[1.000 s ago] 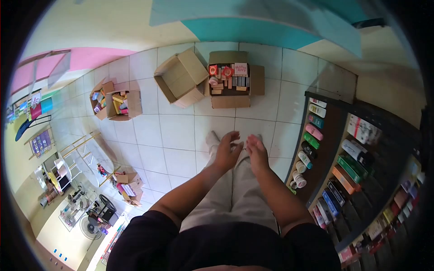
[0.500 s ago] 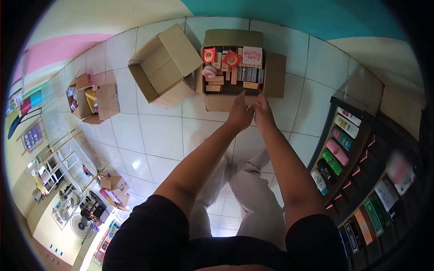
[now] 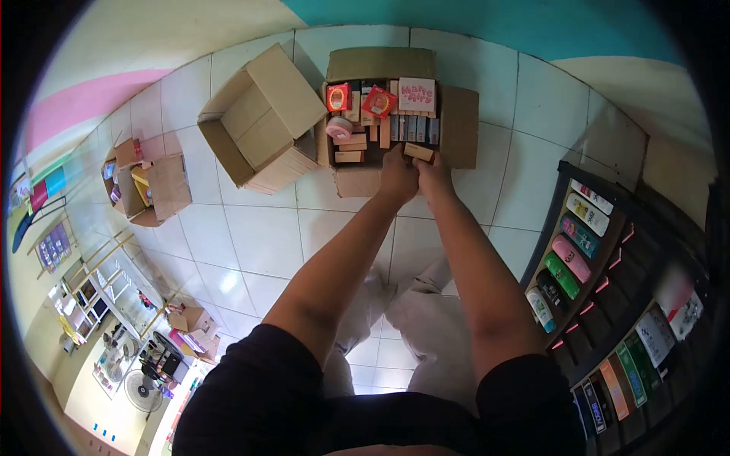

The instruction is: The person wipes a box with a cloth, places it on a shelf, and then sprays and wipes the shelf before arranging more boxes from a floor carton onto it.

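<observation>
A small tan carton (image 3: 419,152) is pinched at its two ends between my hands, slightly tilted, at the near edge of an open cardboard box (image 3: 459,129). My left hand (image 3: 399,176) is at its left end and my right hand (image 3: 435,176) at its right; some fingertips are hidden. Inside the cardboard box are several more tan cartons (image 3: 350,156), a row of slim grey cartons (image 3: 417,128), two red packages, one of them a tilted red package (image 3: 379,101), a round pink container (image 3: 339,128) and a pink printed box (image 3: 417,95).
Left of it stands an open cardboard box (image 3: 262,125) with raised flaps. Farther left, another cardboard box (image 3: 169,190) holds packaged items. A dark shelf rack (image 3: 544,251) with bottles, including a pink bottle (image 3: 570,257), stands on the right. White floor tiles (image 3: 258,235) lie underneath.
My hands have reached a little farther into the box. The small tan carton, earlier lying in the box beyond my fingertips, is now tilted between my hands.
</observation>
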A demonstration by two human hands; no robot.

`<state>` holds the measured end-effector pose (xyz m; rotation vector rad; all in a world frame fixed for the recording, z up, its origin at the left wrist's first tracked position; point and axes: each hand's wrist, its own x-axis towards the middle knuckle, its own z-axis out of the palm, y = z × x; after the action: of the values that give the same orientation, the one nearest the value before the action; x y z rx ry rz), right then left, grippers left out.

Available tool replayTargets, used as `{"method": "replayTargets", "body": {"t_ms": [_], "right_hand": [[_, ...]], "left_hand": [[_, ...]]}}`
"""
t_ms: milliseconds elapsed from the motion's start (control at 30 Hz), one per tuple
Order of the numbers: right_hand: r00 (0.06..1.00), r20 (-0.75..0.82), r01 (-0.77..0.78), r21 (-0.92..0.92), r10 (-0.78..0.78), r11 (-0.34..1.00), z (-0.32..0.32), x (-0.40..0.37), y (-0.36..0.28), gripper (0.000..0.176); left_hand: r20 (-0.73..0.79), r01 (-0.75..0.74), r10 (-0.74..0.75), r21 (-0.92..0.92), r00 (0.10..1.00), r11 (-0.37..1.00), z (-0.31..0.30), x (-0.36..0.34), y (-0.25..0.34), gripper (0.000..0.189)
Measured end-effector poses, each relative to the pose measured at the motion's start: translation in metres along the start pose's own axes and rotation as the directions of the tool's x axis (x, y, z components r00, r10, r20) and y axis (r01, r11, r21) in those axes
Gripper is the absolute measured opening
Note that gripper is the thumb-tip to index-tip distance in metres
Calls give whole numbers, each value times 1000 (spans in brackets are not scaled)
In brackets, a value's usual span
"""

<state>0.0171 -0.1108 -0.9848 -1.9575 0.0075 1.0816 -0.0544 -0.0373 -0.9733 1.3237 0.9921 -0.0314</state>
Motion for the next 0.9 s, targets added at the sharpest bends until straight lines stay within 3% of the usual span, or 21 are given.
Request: {"method": "replayTargets", "body": {"t_ms": [67,100,133,300,367,433,500,567,667,700,767,900], "right_hand": [[998,3,69,-23,-69,997,-13,-26,-16,42],[991,19,135,-59,-134,989,-20,-45,-24,43],[981,-70,167,-176,-181,970,-21,-63,-29,45],[888,-225,344,-251,-400,905,-52,-176,-123,50],[787,-226,502,-307,-575,808,-69,-221,-181,49],[721,-256,583,-280,-644,763,-86,-264,-239,47],[727,-180,644,-158,-663,749,-106,-308,-299,41],[635,-123,738,-197,-763,646,-128,-363,-371,38],[511,-110,848,-98,-852,521,-152,-450,-475,39],[445,-124,883,-103,-887,457,-154,-476,-501,39],[509,-169,857,7,-844,515,-156,-523,-545,39],[371,-222,924,-4,-902,382,-158,-600,-606,39]], "left_hand": [[-219,-142,298,533,929,834,2,-31,10,62],[-206,-155,307,538,929,828,1,-45,20,62],[-206,-195,342,517,917,834,-3,-60,33,62],[-231,-303,423,420,876,856,-30,-146,146,61],[-213,-326,462,465,861,823,-47,-190,208,60],[-233,-438,550,397,802,807,-66,-227,266,55],[-197,-502,615,417,764,758,-92,-277,347,49],[-131,-582,719,497,683,644,-120,-324,415,46],[-128,-582,721,503,681,639,-151,-402,519,44],[-101,-643,823,574,559,507,-161,-422,545,43],[-135,-704,857,514,497,490,-175,-465,598,44],[-101,-786,965,564,240,255,-195,-535,673,46]]}}
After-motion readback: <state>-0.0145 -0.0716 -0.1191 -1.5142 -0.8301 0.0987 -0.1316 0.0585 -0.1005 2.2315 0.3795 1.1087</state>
